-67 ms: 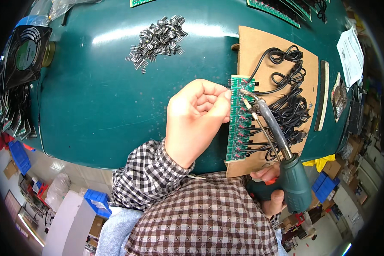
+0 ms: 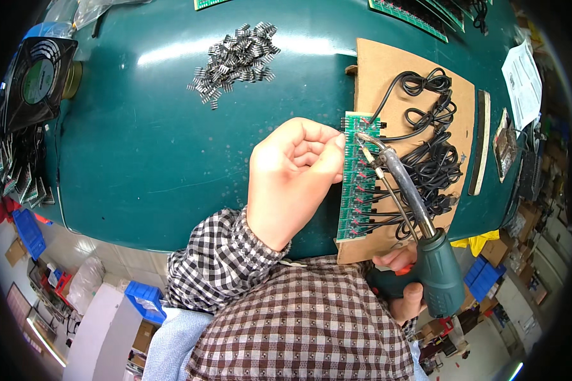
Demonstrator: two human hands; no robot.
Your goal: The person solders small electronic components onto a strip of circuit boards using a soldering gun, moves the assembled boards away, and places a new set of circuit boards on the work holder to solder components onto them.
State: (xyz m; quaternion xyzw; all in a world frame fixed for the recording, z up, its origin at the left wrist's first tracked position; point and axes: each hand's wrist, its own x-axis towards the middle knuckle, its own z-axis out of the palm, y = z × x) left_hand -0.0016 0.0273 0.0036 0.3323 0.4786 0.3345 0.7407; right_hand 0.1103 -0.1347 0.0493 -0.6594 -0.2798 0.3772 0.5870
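My right hand (image 2: 408, 305) is closed around the handle of a green soldering gun (image 2: 443, 273). The gun's bent metal tip and thin feed tube reach up and left to the upper part of a long green circuit board panel (image 2: 356, 209). At the panel's left edge, level with the tip, my left hand (image 2: 292, 178) is closed in a pinch. Whatever sits between its thumb and forefinger is too small or hidden to make out. Black cables (image 2: 432, 159) run from the panel's right side in coiled bundles. Panel and cables lie on a brown cardboard sheet (image 2: 388, 70).
A pile of small black pin connectors (image 2: 238, 60) lies on the green tabletop (image 2: 140, 159). A black fan (image 2: 41, 82) stands at the left, with more boards (image 2: 28, 184) below it. Further panels (image 2: 413, 19) lie at the back right. A pale strip (image 2: 480, 143) and papers (image 2: 522, 86) are at the right.
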